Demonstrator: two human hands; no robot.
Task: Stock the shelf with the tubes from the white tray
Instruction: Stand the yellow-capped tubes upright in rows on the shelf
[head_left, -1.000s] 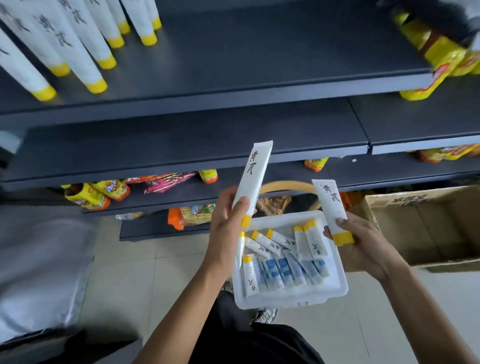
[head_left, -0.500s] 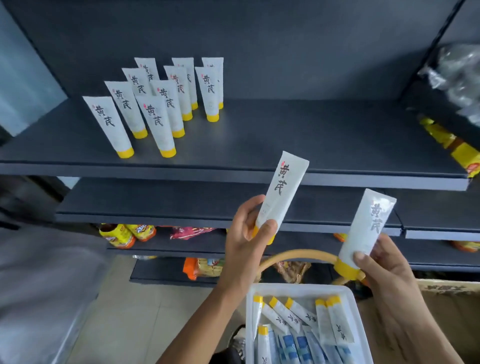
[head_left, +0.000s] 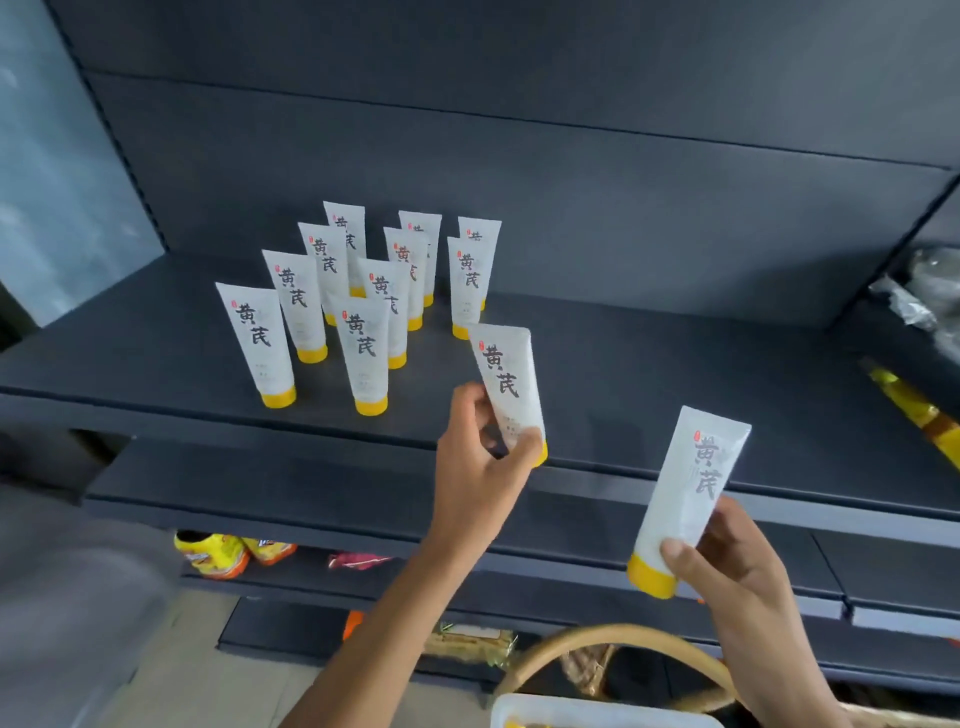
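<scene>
Several white tubes with yellow caps (head_left: 363, 358) stand cap-down in rows on the dark shelf (head_left: 649, 395). My left hand (head_left: 478, 467) grips another such tube (head_left: 506, 384) near its cap, holding it upright just over the shelf's front edge, to the right of the rows. My right hand (head_left: 727, 561) holds a second tube (head_left: 685, 499) by its lower end, lower and further right, in front of the shelf below. Only the rim of the white tray (head_left: 597, 714) shows at the bottom edge.
A lower dark shelf (head_left: 311, 499) juts out beneath. Yellow snack packs (head_left: 223, 553) lie on a shelf further down. A yellow bottle (head_left: 914, 410) and clear plastic bags (head_left: 924, 296) sit on the shelf at the right. A wicker basket handle (head_left: 623, 639) arches above the tray.
My view has tilted up, so the tray has dropped almost out of sight. My left hand has carried its tube up and forward to the shelf's front edge. My right hand's tube has risen slightly.
</scene>
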